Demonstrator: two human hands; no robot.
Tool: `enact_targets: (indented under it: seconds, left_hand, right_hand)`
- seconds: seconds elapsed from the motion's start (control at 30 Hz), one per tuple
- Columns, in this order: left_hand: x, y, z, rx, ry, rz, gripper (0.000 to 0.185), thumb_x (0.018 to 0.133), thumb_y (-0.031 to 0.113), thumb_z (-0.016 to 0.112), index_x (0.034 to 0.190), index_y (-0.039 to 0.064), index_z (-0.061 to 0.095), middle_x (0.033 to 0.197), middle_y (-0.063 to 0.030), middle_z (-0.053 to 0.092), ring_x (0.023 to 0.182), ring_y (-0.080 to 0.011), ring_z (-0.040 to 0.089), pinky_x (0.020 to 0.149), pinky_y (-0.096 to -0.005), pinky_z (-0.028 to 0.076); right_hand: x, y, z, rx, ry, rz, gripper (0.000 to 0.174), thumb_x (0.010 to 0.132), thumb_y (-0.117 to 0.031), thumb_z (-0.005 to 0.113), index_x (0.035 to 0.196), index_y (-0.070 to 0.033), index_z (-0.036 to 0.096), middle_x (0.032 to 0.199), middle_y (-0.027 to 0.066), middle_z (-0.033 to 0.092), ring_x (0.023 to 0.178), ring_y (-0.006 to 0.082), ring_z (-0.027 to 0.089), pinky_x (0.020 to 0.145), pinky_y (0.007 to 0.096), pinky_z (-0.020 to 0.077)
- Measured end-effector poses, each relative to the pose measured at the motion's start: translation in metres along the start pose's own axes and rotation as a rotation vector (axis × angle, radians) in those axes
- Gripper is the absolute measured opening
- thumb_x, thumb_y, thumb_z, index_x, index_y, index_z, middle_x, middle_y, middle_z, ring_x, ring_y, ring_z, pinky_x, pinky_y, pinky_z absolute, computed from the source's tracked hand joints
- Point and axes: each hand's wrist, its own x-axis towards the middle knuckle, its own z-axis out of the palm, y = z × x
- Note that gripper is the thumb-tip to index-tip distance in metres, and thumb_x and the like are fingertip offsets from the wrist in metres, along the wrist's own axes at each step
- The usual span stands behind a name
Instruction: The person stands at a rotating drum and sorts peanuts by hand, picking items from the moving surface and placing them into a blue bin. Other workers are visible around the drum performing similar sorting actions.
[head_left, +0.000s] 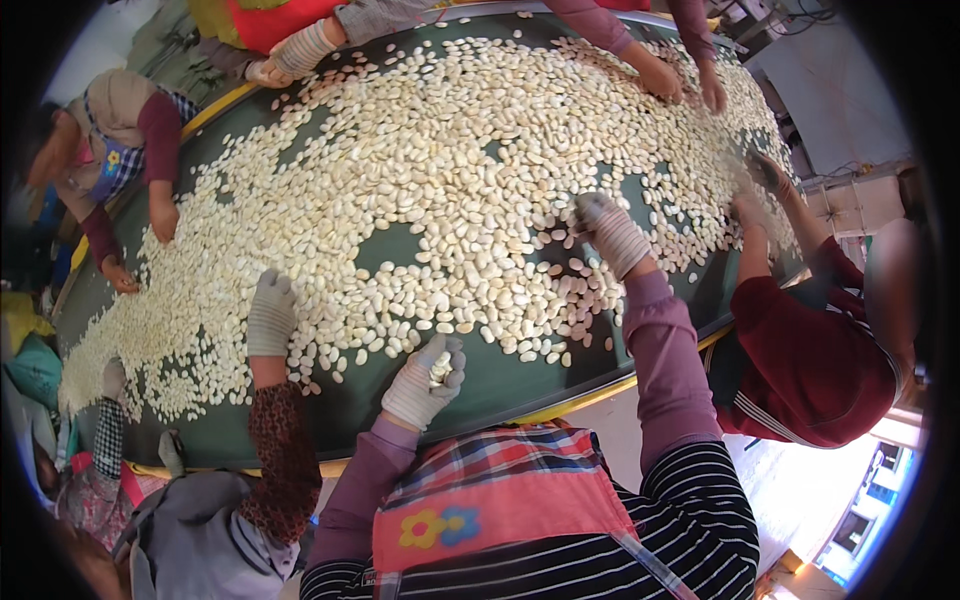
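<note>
My left hand (421, 384), in a pale ribbed work glove, is palm up above the near edge of the dark green belt (517, 386). A few white beans (441, 367) lie in its curled fingers. Further out and to the right, my right hand (611, 229), gloved the same way, reaches down into the spread of large white beans (450, 165). Its grey fingertips touch the layer beside a patch of bare belt; whether they pinch a bean is hidden. Shadow from my right arm falls over the beans below it.
Co-workers stand all around the belt. A gloved hand (271, 315) works just left of mine, bare hands (660, 79) reach in from the far side, and a person in a dark red top (810, 360) leans in at right. A yellow rail (577, 405) edges the near side.
</note>
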Motion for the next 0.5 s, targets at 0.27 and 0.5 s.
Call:
enact_targets:
  seconds: [0.27, 0.5]
  left_hand:
    - [-0.007, 0.012, -0.022, -0.158, 0.02, -0.015, 0.037, 0.102, 0.044, 0.053, 0.108, 0.008, 0.061, 0.089, -0.0084, 0.063, 0.068, -0.0178, 0.059, 0.042, -0.0193, 0.039]
    - [-0.035, 0.01, -0.059, -0.29, -0.179, -0.083, 0.026, 0.102, 0.034, 0.056, 0.099, 0.009, 0.06, 0.086, -0.0061, 0.058, 0.061, -0.0129, 0.048, 0.039, -0.0181, 0.031]
  right_hand:
    - [-0.098, 0.0, 0.156, -0.516, -0.527, -0.196, 0.03, 0.1, -0.021, 0.054, 0.126, -0.007, 0.061, 0.1, 0.0159, 0.07, 0.094, 0.0266, 0.068, 0.085, 0.0353, 0.0532]
    - [-0.015, 0.022, 0.06, -0.88, 0.38, -0.269, 0.021, 0.094, -0.019, 0.06, 0.111, -0.014, 0.072, 0.101, 0.0169, 0.071, 0.094, 0.0332, 0.069, 0.085, 0.0375, 0.0538]
